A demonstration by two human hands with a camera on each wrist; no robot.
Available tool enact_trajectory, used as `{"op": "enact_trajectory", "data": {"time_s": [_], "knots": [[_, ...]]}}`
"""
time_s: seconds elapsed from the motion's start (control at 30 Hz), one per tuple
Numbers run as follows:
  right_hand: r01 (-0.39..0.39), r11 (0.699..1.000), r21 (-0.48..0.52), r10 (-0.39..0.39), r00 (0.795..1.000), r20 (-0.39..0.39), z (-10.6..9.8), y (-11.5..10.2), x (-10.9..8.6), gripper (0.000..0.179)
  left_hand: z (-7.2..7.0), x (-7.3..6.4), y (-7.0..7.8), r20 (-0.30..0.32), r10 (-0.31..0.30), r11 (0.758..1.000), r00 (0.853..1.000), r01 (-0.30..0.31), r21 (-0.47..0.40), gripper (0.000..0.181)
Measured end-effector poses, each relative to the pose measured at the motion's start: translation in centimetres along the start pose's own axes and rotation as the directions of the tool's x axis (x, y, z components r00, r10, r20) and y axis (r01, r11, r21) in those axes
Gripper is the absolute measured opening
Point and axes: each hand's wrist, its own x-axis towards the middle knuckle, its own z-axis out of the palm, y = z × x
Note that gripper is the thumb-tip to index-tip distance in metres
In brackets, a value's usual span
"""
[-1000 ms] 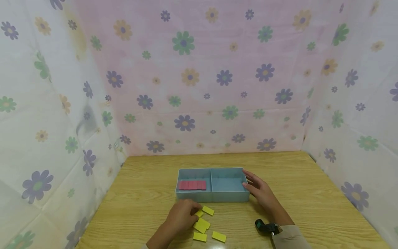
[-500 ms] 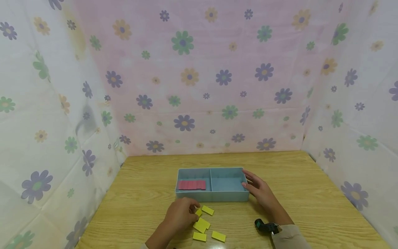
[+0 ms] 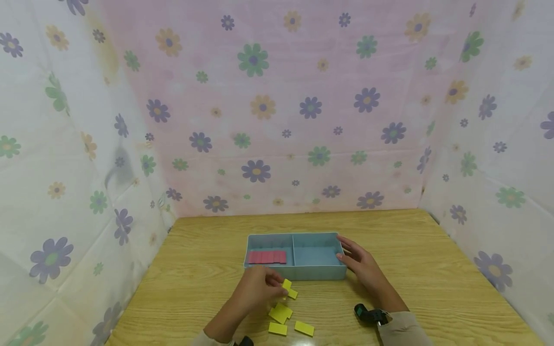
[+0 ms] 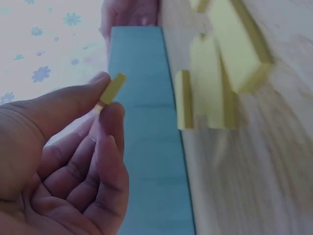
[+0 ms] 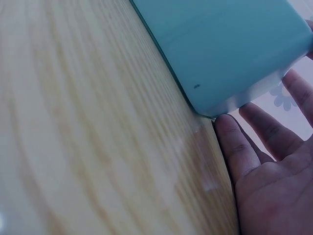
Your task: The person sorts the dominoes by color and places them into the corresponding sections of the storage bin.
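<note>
In the head view my left hand (image 3: 255, 288) pinches a small flat yellow block (image 3: 286, 284) between thumb and fingertips, just in front of the box. The left wrist view shows this yellow block (image 4: 113, 88) edge-on, tilted, the other fingers curled beneath. Several more yellow blocks (image 3: 278, 328) lie on the table, some overlapping. My right hand (image 3: 368, 271) holds the right end of a light blue two-compartment box (image 3: 320, 273), thumb over the rim. Fingertips touch the box's outer wall (image 5: 230, 54) in the right wrist view. Pink blocks (image 3: 267, 257) line the left compartment.
The wood-grain table (image 3: 207, 250) carries the box near its middle. A flowered cloth (image 3: 277, 96) stands behind and along both sides. A black wrist device (image 3: 370, 315) sits on the right forearm, and part of another (image 3: 246, 341) shows near the left wrist.
My left hand has lifted a yellow block off the table and moved it slightly right and towards the box. The right hand and the box have stayed in place.
</note>
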Motion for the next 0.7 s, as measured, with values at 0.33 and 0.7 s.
{"op": "enact_trajectory", "data": {"time_s": [0.33, 0.7], "knots": [[0.007, 1.0, 0.009, -0.007, 1.0, 0.012, 0.1, -0.1, 0.1, 0.062, -0.7, 1.7, 1.6, 0.041, -0.041, 0.972, 0.998, 0.05, -0.229, 0.02], [0.014, 1.0, 0.005, -0.015, 1.0, 0.012, 0.0, -0.2, -0.1, 0.061, -0.8, 4.0, 2.6, 0.062, -0.072, 0.949, 0.996, 0.087, -0.302, 0.019]]}}
